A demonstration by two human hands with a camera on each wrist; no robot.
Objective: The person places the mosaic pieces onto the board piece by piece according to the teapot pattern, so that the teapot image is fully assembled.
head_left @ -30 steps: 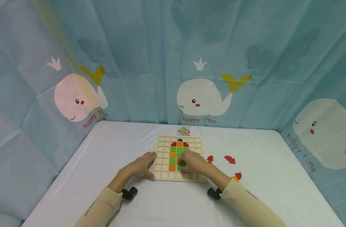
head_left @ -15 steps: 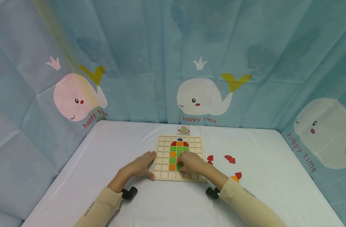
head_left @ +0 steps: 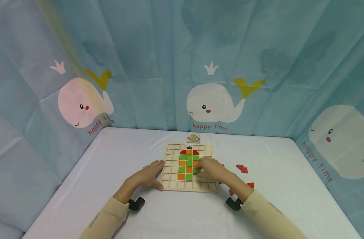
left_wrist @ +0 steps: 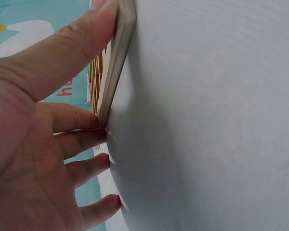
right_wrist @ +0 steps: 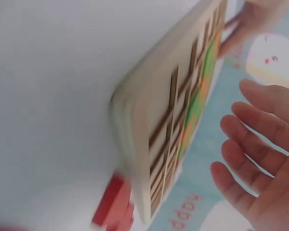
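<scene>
A wooden grid board lies on the table with green, orange, red and blue pieces set in its cells. Straight fingers of my left hand rest along the board's left edge; its thumb touches the near-left corner. Above the right part of the pattern is my right hand, fingers loosely bent and apart in the right wrist view, holding nothing there. It partly covers a green tile in the right column. Just left of it, another green tile lies flat in the lowest filled row.
Behind the board lies a small pattern card. To the right are loose red pieces, with another red piece beside the right forearm, which hides part of that area. A whale-print curtain hangs behind the white table.
My right hand has let go of the green tile in the lowest filled row of the middle column and moved right. The left hand stays at the board's edge.
</scene>
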